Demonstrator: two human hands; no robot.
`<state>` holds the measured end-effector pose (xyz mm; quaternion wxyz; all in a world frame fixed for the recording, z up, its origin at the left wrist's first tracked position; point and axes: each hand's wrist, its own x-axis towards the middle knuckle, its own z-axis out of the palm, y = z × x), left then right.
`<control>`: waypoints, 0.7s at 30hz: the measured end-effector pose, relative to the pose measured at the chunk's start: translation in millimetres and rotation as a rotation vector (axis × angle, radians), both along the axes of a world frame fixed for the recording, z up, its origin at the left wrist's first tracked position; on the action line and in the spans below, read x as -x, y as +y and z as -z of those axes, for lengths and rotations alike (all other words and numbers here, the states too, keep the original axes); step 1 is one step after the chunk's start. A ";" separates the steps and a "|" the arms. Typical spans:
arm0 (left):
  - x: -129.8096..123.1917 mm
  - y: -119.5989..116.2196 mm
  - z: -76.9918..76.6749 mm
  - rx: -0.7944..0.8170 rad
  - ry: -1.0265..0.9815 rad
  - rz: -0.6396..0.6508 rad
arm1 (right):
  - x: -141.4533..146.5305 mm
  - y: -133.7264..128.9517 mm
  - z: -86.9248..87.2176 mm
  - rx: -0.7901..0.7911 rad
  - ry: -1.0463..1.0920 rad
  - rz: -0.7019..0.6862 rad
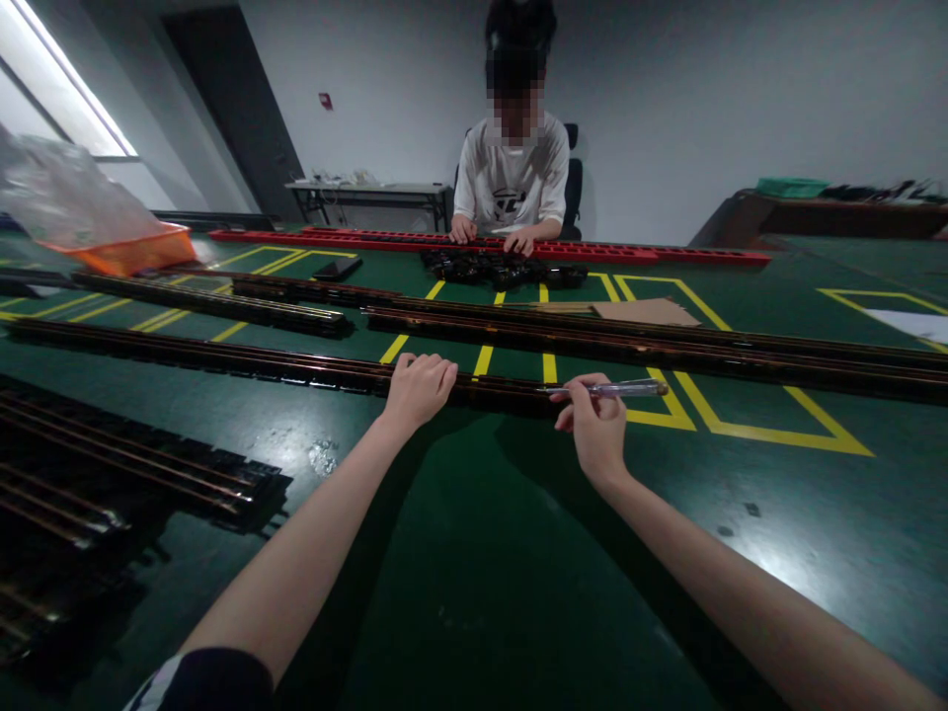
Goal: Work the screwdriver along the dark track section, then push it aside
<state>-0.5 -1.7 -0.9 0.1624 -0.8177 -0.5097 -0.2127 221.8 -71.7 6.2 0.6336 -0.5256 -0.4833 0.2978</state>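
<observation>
A long dark rail (296, 365) with copper-coloured strips lies across the green table in front of me. My left hand (421, 393) is closed over the rail near its right part, fingers curled over the far edge. In my right hand (598, 427) is a slim screwdriver with a clear handle (629, 389), held almost level between thumb and fingers. Its thin shaft points left, to the rail's right end. Whether the tip touches the rail I cannot tell.
Beyond lie more long rails (667, 348) and a piece of cardboard (648, 312). Stacked rails (148, 444) fill the near left. An orange bin (140, 252) holds clear plastic bags. Across the table a co-worker (514, 178) has both hands at red rails (667, 254) and black parts (504, 269).
</observation>
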 end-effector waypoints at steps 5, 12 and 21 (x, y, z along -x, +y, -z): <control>-0.8 -0.7 -0.1 -0.012 0.016 0.125 | 0.6 0.9 1.4 -0.018 0.002 0.003; -1.8 0.8 1.5 0.018 0.018 0.209 | -0.7 -0.1 -0.1 0.003 -0.020 -0.012; -6.1 1.2 0.4 0.058 -0.017 0.116 | 0.2 -1.0 -1.6 0.003 -0.007 -0.016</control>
